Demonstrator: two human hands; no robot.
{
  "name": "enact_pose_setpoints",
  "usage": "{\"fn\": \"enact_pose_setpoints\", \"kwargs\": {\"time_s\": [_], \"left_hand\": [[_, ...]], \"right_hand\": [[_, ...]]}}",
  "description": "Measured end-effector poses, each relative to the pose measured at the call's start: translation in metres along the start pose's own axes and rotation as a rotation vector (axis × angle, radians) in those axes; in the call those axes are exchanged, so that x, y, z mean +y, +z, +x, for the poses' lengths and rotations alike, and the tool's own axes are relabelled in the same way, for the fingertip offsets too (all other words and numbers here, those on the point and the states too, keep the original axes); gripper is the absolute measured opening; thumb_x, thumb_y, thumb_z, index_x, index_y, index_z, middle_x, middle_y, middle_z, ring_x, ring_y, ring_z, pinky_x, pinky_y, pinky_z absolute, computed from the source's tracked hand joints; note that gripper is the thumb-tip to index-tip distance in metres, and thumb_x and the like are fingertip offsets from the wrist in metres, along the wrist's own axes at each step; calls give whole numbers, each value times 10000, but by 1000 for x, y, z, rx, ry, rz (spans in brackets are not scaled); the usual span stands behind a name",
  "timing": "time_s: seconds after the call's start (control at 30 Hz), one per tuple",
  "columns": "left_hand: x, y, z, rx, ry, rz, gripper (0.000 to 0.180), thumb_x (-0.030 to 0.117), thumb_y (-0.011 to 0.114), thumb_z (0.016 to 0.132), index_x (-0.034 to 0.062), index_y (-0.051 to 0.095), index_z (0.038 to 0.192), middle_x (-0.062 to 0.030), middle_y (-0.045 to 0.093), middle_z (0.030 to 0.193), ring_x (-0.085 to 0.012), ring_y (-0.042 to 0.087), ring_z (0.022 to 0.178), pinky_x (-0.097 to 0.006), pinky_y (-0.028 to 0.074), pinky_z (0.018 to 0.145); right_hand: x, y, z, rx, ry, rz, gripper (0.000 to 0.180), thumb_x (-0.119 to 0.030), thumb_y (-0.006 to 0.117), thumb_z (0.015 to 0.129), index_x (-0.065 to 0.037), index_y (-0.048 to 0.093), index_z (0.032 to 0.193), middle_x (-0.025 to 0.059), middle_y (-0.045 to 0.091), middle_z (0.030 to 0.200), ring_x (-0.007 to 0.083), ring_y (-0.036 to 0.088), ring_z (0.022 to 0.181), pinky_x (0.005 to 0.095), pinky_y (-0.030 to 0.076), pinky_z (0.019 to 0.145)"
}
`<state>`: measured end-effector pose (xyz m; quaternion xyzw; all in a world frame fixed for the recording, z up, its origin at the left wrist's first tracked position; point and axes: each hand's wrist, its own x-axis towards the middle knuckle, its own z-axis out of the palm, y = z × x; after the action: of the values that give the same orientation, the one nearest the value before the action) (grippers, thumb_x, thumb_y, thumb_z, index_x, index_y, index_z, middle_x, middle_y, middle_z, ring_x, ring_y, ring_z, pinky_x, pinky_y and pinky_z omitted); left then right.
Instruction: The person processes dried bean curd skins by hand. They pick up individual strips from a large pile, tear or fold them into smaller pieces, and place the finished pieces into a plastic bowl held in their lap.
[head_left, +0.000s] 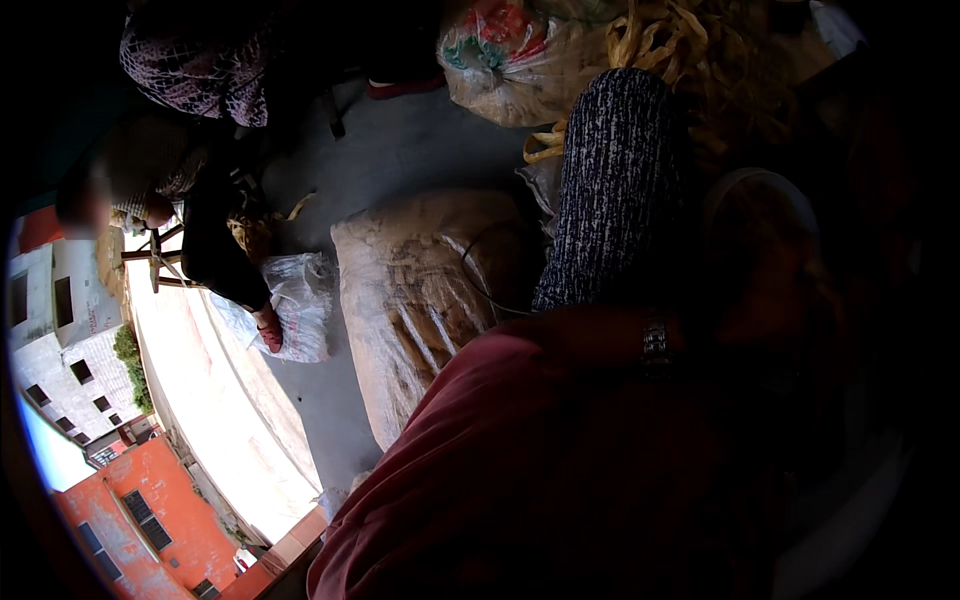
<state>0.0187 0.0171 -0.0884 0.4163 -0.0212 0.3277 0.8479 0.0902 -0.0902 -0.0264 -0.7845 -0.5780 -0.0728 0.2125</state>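
Hands, dim, near a pale rim; grey floor edges the sack.

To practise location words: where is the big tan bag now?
In the head view, the bag lies just left of centre, right of the white sack.

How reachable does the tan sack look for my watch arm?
Probably yes: the tan sack shows past the red sleeve, mostly uncovered, though beyond the watch the hand is lost in shadow.
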Motion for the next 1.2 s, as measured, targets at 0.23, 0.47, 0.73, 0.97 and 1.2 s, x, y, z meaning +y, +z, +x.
{"fn": "enact_pose_setpoints", "kwargs": {"time_s": [0.23, 0.47, 0.73, 0.97, 1.2], "left_hand": [[53, -9, -2, -150, -311, 439, 254, 84, 603, 813, 29, 495, 1037, -102, 586, 989, -163, 570, 891, -291, 489, 730], [82, 11, 10, -180, -582, 679, 228, 73, 614, 785, -11, 500, 964, -116, 637, 809, -166, 625, 722, -287, 501, 624], [74, 11, 9, -144, -618, 639, 212, 43, 575, 799, -33, 491, 978, -120, 633, 751, -142, 612, 650, -262, 488, 559], [72, 30, 9, -114, -490, 842, 183, -2, 563, 773, -28, 460, 922, -114, 599, 714, -167, 584, 610, -294, 472, 551], [68, 48, 8, -176, -379, 963, 262, -32, 548, 750, -21, 407, 970, -175, 561, 787, -273, 581, 669, -366, 475, 621]], "right_hand": [[-40, -24, 11, -161, 899, 991, 316, -155, 610, 887, -35, 522, 1166, 34, 609, 900, 102, 603, 786, 238, 520, 643], [-21, -12, -11, -115, 735, 1160, 214, -130, 627, 844, -36, 571, 1028, -13, 567, 794, 48, 559, 700, 200, 474, 599], [-24, -4, -12, -31, 729, 1151, 146, -108, 644, 828, -28, 574, 928, -27, 542, 709, 28, 530, 601, 192, 459, 509], [-23, -1, -11, 100, 697, 1141, 146, -117, 634, 848, -23, 525, 874, -19, 545, 712, 20, 515, 607, 183, 455, 513], [-21, 5, -12, 272, 730, 1156, 159, -145, 624, 851, -21, 525, 861, -17, 533, 672, 28, 486, 571, 194, 419, 478]]}}
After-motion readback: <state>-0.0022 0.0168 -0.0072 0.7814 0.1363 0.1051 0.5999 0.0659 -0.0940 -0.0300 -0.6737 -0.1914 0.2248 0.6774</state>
